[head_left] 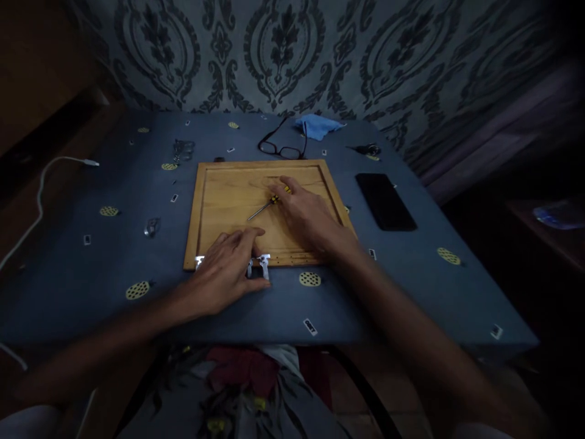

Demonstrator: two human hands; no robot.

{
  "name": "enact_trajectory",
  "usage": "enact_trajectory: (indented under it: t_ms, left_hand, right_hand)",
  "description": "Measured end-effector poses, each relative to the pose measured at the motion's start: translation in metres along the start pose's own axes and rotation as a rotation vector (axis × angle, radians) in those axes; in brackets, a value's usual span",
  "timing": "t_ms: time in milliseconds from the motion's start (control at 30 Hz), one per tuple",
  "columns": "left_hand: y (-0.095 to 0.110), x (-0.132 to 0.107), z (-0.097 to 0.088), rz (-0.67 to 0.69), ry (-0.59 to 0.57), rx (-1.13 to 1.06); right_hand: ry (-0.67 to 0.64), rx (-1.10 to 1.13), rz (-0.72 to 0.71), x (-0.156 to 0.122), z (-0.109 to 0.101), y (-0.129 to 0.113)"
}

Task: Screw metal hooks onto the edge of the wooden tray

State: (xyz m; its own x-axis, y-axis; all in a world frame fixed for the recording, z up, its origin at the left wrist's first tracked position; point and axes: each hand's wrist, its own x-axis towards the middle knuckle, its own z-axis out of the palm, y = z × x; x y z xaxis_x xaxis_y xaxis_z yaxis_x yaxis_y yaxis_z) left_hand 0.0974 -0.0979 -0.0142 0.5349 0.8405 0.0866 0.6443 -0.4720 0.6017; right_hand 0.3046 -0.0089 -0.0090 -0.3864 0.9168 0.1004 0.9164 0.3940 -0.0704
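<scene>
A shallow-framed wooden panel (228, 198) lies flat on the table. Along its near edge sit shiny metal hinges (264, 266), one partly covered by my hand at the left. My left hand (223, 265) curls around the hinge near the middle of that edge, its thumb by the hinge's lower end and its fingers over the panel. Over the panel's right half, my right hand (306, 213) has its fingers closed on the yellow-and-black handle of a screwdriver (261, 210). The screwdriver's shaft points left and toward me, low over the wood. Small holes run along the near edge.
Beyond the panel are eyeglasses (287, 151) and a blue cloth (319, 126). To the right lie a black phone (386, 201) and a dark keys-like item (367, 149). Small clear packets (183, 149) and a metal piece (152, 227) rest left. A white cable (42, 183) hangs at left.
</scene>
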Motion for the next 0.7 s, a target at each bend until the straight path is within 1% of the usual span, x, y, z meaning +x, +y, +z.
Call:
enact_trajectory:
  t_ms: [67,200,267,333,400,500,567,633,700]
  left_hand:
    - [-0.001,0.0,0.0,-0.001,0.007,0.001]
    - [-0.002,0.0,0.001,0.006,-0.001,-0.008]
    - [-0.002,-0.001,0.001,0.014,0.0,-0.005]
    - [-0.002,-0.001,0.001,0.018,0.004,0.001]
    - [-0.003,-0.001,0.0,0.017,0.0,0.001]
    - [-0.004,-0.001,0.0,0.03,-0.007,-0.01]
    - [-0.004,0.0,0.0,0.038,-0.008,-0.006]
    - [-0.004,-0.001,0.0,0.033,-0.009,0.01]
    - [-0.004,-0.001,0.0,0.029,-0.01,0.021]
  right_hand:
    - [-0.009,-0.012,-0.015,0.003,0.003,0.006]
    - [0.113,0.037,-0.067,-0.003,0.01,0.029]
    - [0.182,0.138,-0.064,-0.009,0.011,0.041]
    - [0.27,0.286,-0.053,-0.016,0.009,0.048]
    - [0.397,0.483,-0.006,-0.023,0.003,0.046]
    - [0.609,0.858,0.099,-0.032,-0.006,0.034]
    - [0.724,1.049,0.103,-0.036,-0.012,0.025]
    - [0.78,1.133,0.092,-0.039,-0.016,0.018]
    - [0.796,1.126,0.081,-0.042,-0.02,0.014]
